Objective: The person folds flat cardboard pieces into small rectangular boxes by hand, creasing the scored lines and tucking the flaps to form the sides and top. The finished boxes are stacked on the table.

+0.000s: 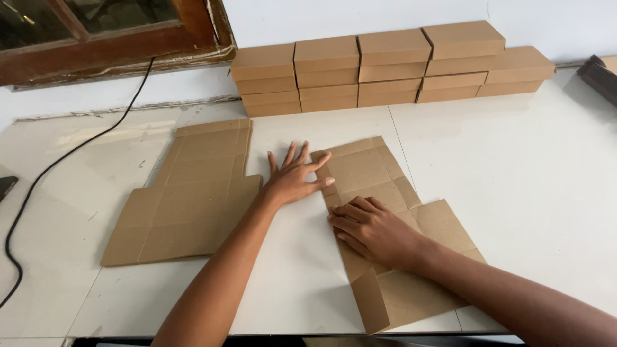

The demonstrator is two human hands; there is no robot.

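A flat brown cardboard box blank [373,173] lies on the white table [527,186], angled toward the lower right. My left hand [292,177] is spread flat, fingertips pressing on the blank's upper left edge. My right hand [373,228] rests palm down on the blank's left side, fingers curled along a fold line. A narrow flap [369,299] stands raised near the table's front edge. Neither hand grips anything.
A stack of flat cardboard blanks [189,196] lies to the left. Several finished brown boxes [385,67] are stacked in rows against the back wall. A black cable [64,157] runs across the left side from a wooden window frame [116,45].
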